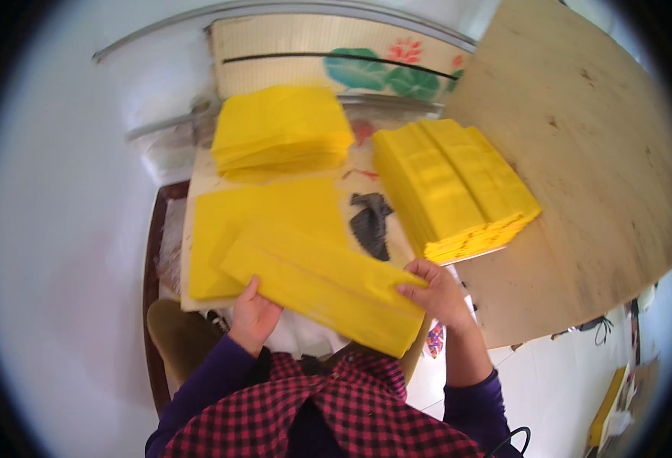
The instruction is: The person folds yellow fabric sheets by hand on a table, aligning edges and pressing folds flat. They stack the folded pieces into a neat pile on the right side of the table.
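Observation:
A long folded yellow sheet (328, 286), whether paper or cloth I cannot tell, slants across in front of me with a crease along its length. My left hand (256, 314) holds its near edge, thumb on top and the other fingers mostly hidden beneath. At its right end my right hand (439, 294) pinches the upper corner. Partly behind the held sheet lies a flat yellow stack (267, 210) of wider sheets. To the right, folded yellow pieces form a tall double-row pile (458, 183). Another yellow stack (282, 126) stands at the back left.
A crumpled dark grey cloth (372, 221) lies between the stacks on the pale work board (198, 179). A large wooden panel (572, 168) fills the right side. Behind stands a cream board (290, 46) painted with leaves and flowers. My knee (175, 340) is below left.

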Demonstrator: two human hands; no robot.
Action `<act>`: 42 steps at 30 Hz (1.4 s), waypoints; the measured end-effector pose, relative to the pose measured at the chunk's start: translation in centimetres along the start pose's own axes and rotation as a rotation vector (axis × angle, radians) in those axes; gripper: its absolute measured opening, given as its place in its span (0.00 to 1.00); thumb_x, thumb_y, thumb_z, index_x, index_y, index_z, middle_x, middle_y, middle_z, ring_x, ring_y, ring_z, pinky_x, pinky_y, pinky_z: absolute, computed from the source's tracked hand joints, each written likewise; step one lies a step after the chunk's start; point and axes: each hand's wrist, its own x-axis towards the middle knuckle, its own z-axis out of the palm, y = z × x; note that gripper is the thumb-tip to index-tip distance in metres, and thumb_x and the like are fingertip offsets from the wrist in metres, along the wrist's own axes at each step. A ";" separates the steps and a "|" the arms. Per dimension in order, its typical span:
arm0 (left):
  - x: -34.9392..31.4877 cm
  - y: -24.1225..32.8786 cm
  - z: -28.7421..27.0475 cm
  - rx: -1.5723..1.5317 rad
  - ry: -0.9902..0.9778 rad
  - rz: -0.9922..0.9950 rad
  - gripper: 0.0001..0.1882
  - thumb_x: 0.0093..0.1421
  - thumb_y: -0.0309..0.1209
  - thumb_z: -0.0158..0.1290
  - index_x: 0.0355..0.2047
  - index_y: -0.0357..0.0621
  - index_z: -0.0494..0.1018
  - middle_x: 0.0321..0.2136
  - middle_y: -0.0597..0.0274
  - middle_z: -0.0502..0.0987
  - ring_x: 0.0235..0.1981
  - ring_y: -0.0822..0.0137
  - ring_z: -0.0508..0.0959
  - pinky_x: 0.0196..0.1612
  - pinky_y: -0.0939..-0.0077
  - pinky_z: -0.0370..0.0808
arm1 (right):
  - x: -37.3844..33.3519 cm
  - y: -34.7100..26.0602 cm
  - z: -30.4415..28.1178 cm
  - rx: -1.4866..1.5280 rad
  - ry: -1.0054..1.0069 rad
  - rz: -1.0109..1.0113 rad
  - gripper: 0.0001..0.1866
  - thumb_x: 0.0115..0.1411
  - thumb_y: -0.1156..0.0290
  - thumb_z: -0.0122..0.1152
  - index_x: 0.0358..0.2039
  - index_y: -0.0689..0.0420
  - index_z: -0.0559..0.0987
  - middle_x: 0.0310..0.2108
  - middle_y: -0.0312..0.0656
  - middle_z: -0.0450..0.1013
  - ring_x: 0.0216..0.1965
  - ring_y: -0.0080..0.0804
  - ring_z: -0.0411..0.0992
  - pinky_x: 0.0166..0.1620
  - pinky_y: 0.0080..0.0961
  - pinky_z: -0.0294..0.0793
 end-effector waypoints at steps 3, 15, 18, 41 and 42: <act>0.3 -0.7 2.6 0.074 -0.017 0.011 0.21 0.68 0.35 0.43 0.60 0.46 0.60 0.59 0.59 0.66 0.61 0.57 0.64 0.64 0.56 0.59 | -2.3 2.0 -1.3 0.129 0.087 0.011 0.09 0.54 0.74 0.67 0.33 0.61 0.76 0.28 0.31 0.70 0.33 0.16 0.66 0.38 0.16 0.68; 11.5 -10.5 23.5 0.431 -0.426 -0.111 0.18 0.67 0.30 0.43 0.58 0.45 0.63 0.56 0.61 0.69 0.58 0.60 0.68 0.60 0.58 0.64 | -5.7 5.8 -15.7 0.379 0.600 -0.095 0.09 0.55 0.78 0.65 0.35 0.59 0.74 0.31 0.31 0.73 0.33 0.17 0.71 0.38 0.16 0.72; 16.3 -14.4 28.6 0.465 -0.477 -0.168 0.17 0.66 0.28 0.45 0.55 0.44 0.64 0.54 0.60 0.71 0.56 0.61 0.70 0.59 0.60 0.65 | -4.5 6.2 -20.9 0.335 0.782 -0.142 0.11 0.55 0.77 0.66 0.37 0.60 0.74 0.33 0.34 0.74 0.34 0.20 0.72 0.40 0.18 0.72; 46.2 -32.7 40.9 0.854 -0.385 -0.147 0.16 0.66 0.23 0.42 0.54 0.33 0.61 0.53 0.49 0.68 0.51 0.54 0.72 0.55 0.58 0.72 | 11.9 16.1 -42.3 0.376 0.922 -0.016 0.14 0.58 0.66 0.62 0.41 0.60 0.76 0.26 0.35 0.73 0.22 0.20 0.66 0.24 0.17 0.66; 46.6 -32.9 40.5 0.879 -0.362 -0.150 0.16 0.66 0.23 0.42 0.54 0.33 0.61 0.53 0.49 0.68 0.52 0.53 0.72 0.56 0.58 0.71 | 12.0 16.3 -42.3 0.347 0.904 -0.023 0.13 0.58 0.66 0.62 0.41 0.60 0.76 0.25 0.35 0.72 0.21 0.20 0.66 0.24 0.17 0.65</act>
